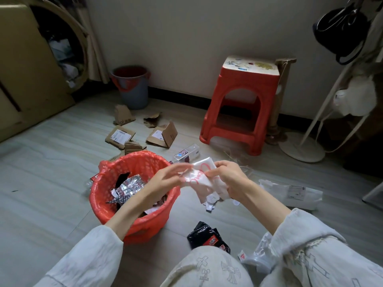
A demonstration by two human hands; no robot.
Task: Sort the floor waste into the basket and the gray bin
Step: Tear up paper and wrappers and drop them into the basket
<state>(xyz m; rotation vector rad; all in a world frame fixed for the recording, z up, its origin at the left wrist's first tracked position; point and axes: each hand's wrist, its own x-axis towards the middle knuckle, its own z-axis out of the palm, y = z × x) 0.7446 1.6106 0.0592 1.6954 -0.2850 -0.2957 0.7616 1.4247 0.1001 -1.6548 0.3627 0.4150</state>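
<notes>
both hands gripping one white wrapper [204, 181] just right of the red-lined basket [132, 195]: left hand [165, 177] fingertips pinching its edge, right hand [226, 175] fingers curling round it. gray bin [132, 88] sitting by wall.

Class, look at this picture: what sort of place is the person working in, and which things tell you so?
Probably a room in a home: a red plastic stool against the wall, a fan stand in the corner, and a lined waste basket on the wood-look floor.

A white wrapper [204, 181] with red print is held crumpled just right of the red-lined basket [132, 195], which holds foil scraps.
</notes>
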